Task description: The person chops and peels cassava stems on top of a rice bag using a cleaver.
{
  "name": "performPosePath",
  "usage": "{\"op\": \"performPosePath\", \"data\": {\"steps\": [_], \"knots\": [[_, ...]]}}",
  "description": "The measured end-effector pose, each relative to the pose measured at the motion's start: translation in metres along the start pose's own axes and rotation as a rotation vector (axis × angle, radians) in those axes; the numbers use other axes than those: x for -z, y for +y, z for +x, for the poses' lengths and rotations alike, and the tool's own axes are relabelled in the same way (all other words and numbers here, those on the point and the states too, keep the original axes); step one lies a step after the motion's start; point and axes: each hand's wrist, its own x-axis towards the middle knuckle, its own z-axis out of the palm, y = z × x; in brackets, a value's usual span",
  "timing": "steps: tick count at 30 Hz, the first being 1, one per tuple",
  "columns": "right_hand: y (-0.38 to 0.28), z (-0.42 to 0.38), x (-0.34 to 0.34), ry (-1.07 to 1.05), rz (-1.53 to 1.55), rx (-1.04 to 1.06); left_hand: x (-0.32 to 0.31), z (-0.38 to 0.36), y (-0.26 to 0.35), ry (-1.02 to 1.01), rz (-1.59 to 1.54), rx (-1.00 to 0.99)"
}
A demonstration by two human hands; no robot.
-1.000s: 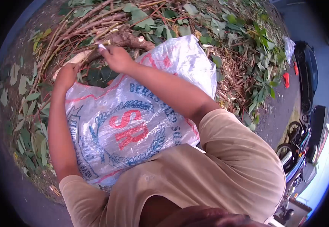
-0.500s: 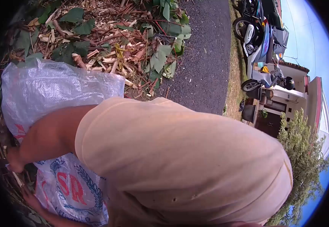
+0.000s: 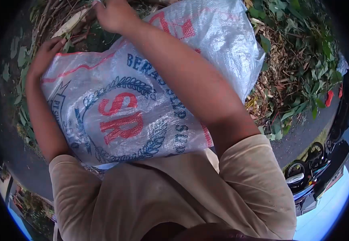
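Note:
A white woven sack point(image 3: 122, 116) with red and blue print lies across my lap and forearms. My left hand point(image 3: 44, 58) is by the sack's upper left edge, fingers slightly apart, close to a pale peeled piece of wood point(image 3: 72, 23). At the top edge, my right hand point(image 3: 116, 17) is closed; a small whitish thing shows at its fingertips, too little of it visible to name. My right forearm crosses over the sack, and the wood extends between the two hands.
Thin branches point(image 3: 46, 20) lie beyond my hands. Wood chips point(image 3: 277, 60) and green leaves point(image 3: 319, 80) cover the ground on the right. A red object point(image 3: 329, 98) rests near the pavement. Motorcycles point(image 3: 303, 172) stand at the lower right.
The view has swung down and round, so both arms and more of the sack's print now show. The house has left the view, and the motorcycles appear lower.

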Motion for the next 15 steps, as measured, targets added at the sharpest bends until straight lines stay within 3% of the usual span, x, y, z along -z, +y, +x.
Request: {"op": "performPosePath", "data": {"steps": [2,3,6,8,10,12,13,15], "knots": [[0.026,0.014,-0.011,0.061,-0.261,0.145,-0.01,-0.004,-0.004,0.172,0.031,-0.103],[0.019,0.012,-0.002,0.047,-0.2,0.137,-0.007,0.001,-0.006,0.071,0.044,-0.105],[-0.021,0.002,0.026,-0.087,-0.129,-0.042,-0.007,0.0,0.002,0.112,0.023,-0.186],[-0.03,-0.006,0.031,0.021,-0.275,0.17,-0.016,0.014,-0.014,0.191,0.077,-0.245],[-0.054,-0.021,0.03,0.059,0.184,0.171,-0.013,0.016,-0.014,0.186,0.078,-0.232],[-0.079,-0.034,0.031,0.05,0.411,0.322,-0.009,0.01,-0.008,0.176,0.048,-0.162],[-0.076,-0.028,0.032,0.065,0.444,0.456,-0.013,0.014,-0.014,0.206,0.035,-0.208],[-0.057,-0.027,0.022,0.09,0.409,0.511,-0.013,0.019,-0.017,0.261,0.035,-0.256]]}}
